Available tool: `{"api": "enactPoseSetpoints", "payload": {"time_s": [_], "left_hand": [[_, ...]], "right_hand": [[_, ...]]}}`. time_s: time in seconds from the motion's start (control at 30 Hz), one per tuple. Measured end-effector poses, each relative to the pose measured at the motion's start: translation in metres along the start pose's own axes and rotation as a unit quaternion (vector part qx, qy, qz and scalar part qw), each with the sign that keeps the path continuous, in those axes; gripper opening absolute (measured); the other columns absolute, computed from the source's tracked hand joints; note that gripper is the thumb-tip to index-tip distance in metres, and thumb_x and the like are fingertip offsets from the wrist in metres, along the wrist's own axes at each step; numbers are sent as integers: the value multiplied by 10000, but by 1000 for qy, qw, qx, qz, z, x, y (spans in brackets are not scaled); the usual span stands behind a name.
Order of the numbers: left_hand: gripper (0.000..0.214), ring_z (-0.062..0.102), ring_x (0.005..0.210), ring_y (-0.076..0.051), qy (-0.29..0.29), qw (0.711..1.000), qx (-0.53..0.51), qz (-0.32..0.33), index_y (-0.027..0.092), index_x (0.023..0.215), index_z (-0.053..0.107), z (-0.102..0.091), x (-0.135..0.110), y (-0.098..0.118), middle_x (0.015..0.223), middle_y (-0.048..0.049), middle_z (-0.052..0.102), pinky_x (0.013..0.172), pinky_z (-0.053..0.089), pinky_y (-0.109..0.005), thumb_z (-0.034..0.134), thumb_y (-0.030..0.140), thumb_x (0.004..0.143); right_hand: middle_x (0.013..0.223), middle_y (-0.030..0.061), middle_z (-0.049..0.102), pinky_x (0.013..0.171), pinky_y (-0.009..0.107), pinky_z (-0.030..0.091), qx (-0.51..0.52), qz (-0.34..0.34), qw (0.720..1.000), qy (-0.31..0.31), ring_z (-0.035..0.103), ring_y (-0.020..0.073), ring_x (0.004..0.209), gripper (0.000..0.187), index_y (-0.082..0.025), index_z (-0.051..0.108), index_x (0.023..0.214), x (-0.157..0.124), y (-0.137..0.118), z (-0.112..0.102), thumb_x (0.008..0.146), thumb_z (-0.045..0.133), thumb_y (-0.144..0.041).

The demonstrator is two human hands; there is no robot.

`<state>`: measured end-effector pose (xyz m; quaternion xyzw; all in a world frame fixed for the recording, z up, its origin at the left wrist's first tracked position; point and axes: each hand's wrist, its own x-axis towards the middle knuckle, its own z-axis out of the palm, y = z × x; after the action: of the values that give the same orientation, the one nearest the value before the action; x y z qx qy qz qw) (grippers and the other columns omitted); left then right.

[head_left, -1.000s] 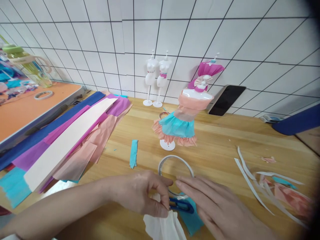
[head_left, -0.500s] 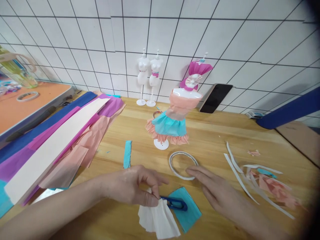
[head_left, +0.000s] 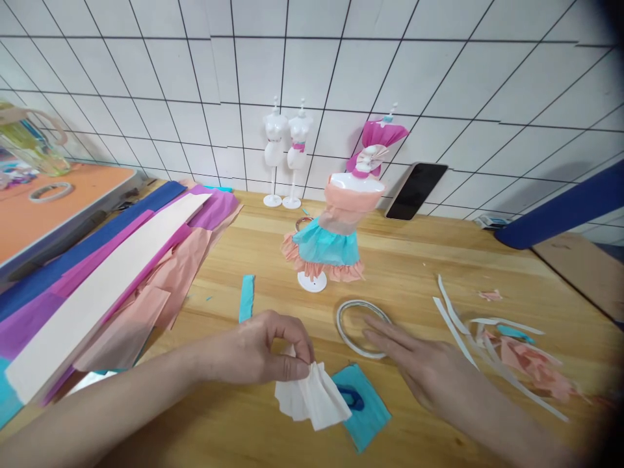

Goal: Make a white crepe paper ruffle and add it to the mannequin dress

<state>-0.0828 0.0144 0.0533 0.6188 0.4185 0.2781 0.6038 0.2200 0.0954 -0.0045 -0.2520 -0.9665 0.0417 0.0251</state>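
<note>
My left hand (head_left: pixel 273 348) is closed in a pinch on the gathered top edge of a small piece of white crepe paper (head_left: pixel 324 400), which fans out in pleats. A folded teal paper (head_left: pixel 368 422) lies partly behind it, with a dark blue loop-shaped handle (head_left: pixel 357 398) on top; the rest of that tool is hidden. My right hand (head_left: pixel 424 364) reaches over the right side of a roll of white tape (head_left: pixel 340 331), fingers stretched out and touching it. A mannequin (head_left: pixel 312 282) in a peach and turquoise paper dress (head_left: pixel 336 240) stands beyond the hands.
Two white mini mannequins (head_left: pixel 273 153) and a pink-dressed one (head_left: pixel 383 136) stand by the tiled wall, near a leaning phone (head_left: pixel 416 192). Coloured crepe sheets (head_left: pixel 117 279) cover the left. Paper scraps (head_left: pixel 533 367) lie at right, a teal strip (head_left: pixel 247 296) beyond my left hand.
My left hand has lifted the white crepe paper slightly, uncovering more teal paper and covering part of the blue handle. The tape roll has shifted a little right under my right hand.
</note>
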Motion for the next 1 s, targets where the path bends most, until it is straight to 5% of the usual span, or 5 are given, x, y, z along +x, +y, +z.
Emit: {"api": "enactPoseSetpoints", "payload": {"time_s": [0.2,0.3,0.43,0.77,1.0], "left_hand": [[84,564,848,-166,15,984,153,93,150,777,593,8,7,4,841,-70,636,744,443,-284,558,203,832],[81,563,841,-162,5,976,186,113,148,752,591,13,14,6,834,-66,644,742,434,-274,556,150,826],[76,558,817,-157,9,973,197,123,148,750,581,14,17,5,813,-58,633,723,426,-264,554,126,818],[101,517,783,-144,0,975,207,75,158,760,556,8,8,2,782,-37,583,694,406,-257,516,171,853],[112,532,778,-141,-42,972,213,85,154,741,566,10,14,5,762,-31,601,689,401,-251,523,155,845]], "right_hand": [[1037,97,721,726,302,571,180,35,976,118,694,204,918,367,-183,639,999,15,-28,-33,786,374,-44],[899,73,720,684,270,546,295,44,949,104,684,177,820,334,-181,649,918,27,-47,-41,785,367,-60],[671,33,649,537,259,485,300,78,950,31,607,156,587,249,-174,631,737,31,-51,-31,756,408,-64],[1155,130,674,766,346,580,112,32,989,91,667,238,1003,346,-150,639,1102,17,-14,2,880,383,-79],[1110,122,693,781,323,577,106,54,977,176,683,215,955,300,-168,646,1078,19,-8,4,889,419,-116]]}}
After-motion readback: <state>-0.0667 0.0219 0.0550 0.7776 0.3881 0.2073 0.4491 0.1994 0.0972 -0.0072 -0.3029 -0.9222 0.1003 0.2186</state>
